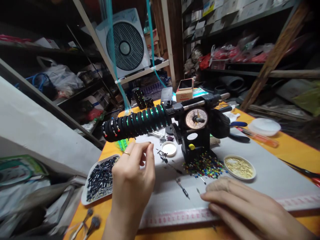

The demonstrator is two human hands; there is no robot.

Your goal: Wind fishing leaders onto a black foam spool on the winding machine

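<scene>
My left hand (135, 173) is raised with thumb and fingers pinched together, just below a black rod wrapped in black rings (140, 121). Whatever it may hold is hidden. Red, white and green bits dot the rings. The rod sticks out leftward from a black geared stand (196, 133) with a round dial. Over the grey mat, my right hand (245, 203) has its fingers stretched out and nothing visible in them. Its fingertips are close to a small thin piece (198, 191). A dark swivel-like fitting (185, 192) lies to their left, and a pile of coloured beads (206, 165) lies beyond.
A tray of dark tubular pieces (100, 180) stands at left. A dish of gold-coloured bits (240, 167) and a small white dish (169, 148) rest on the mat. Scissors (302, 171) lie at right. Teal strands (111, 40) hang before a box fan (127, 46).
</scene>
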